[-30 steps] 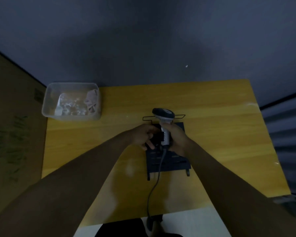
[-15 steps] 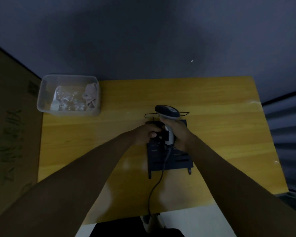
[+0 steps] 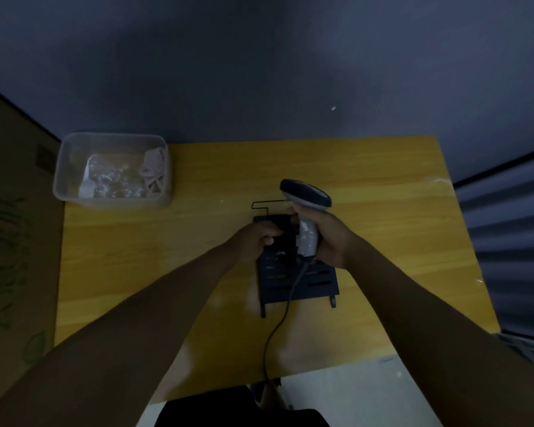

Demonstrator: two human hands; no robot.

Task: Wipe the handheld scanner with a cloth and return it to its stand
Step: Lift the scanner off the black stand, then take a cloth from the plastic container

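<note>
The grey handheld scanner [image 3: 306,194] has a dark head and a pale handle. My right hand [image 3: 332,238] is wrapped around the handle and holds the scanner upright, just right of the black slotted stand [image 3: 305,282]. Its cable [image 3: 276,328] runs down over the stand and off the table's near edge. My left hand [image 3: 250,243] is closed on the dark upper part of the stand, beside the scanner handle. A pale crumpled cloth [image 3: 153,167] lies in the clear plastic bin [image 3: 71,167] at the table's far left corner.
The yellow wooden table [image 3: 398,217] ends at a dark wall behind. A brown cardboard surface [image 3: 13,241] stands along the left side. The bin also holds crinkled clear plastic [image 3: 114,180]. A thin black wire bracket [image 3: 259,206] sticks out behind the stand.
My right hand has carried the scanner a little to the right, away from the stand's middle. My left hand has stayed closed on the stand's upper part.
</note>
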